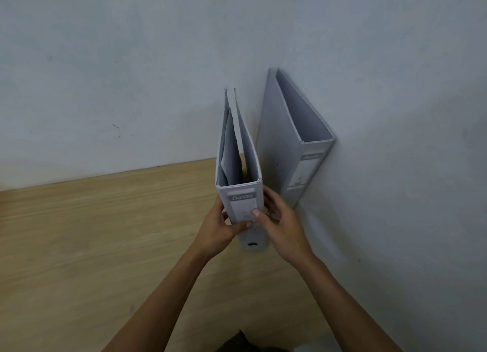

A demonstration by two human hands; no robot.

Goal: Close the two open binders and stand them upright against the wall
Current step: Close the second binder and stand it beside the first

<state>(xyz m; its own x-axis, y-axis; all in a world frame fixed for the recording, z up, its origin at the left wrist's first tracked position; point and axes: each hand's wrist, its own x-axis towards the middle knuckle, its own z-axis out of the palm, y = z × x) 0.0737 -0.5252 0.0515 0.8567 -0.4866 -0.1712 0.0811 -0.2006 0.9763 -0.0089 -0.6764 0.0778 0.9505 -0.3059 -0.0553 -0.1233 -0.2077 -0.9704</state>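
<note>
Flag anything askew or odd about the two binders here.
Loose sheets sit unevenly inside the held binder, which both hands grip at the spine. The other binder stands closed against the right wall. Nothing damaged.

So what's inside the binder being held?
The held binder has loose sheets standing against its left cover; the rest looks empty. Its ring mechanism is hidden from view, lower down.

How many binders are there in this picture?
2. One binder stands against the wall on the right. The other binder stands upright just left of it, held at its spine by the left hand and right hand. None seem hidden.
</note>
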